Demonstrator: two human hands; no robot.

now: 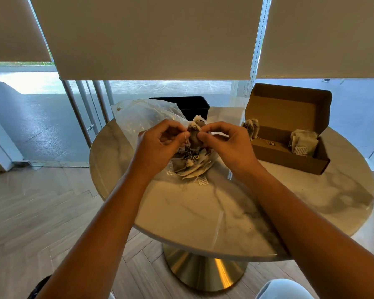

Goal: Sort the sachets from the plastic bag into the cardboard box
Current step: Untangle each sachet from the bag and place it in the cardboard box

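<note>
At about ten o'clock on the round marble table (203, 212) the plastic bag (143, 114) lies slumped and open, with a heap of sachets (192, 167) spilling from its mouth toward the centre, strings and paper tags crossing one another. Just above that heap the left hand (158, 145) pinches a thin white string, finger and thumb closed on it. Touching it on the right, the right hand (227, 143) has its grip clamped on one brownish sachet (193, 137), held upright between the two hands.

The main risk, as I judge it, is the tangle: if the string is knotted with those below, a hard pull could tear the thin paper and scatter its contents, or drag several other sachets out of the bag and off the table edge.

At two o'clock stands the open cardboard box (289, 134), lid up, a small stack of sachets (303, 141) in its right end and a few more sachets (252, 126) hanging at its left wall. That hanging bunch looks precarious; a careless drop beside it could knock it out onto the table.
</note>
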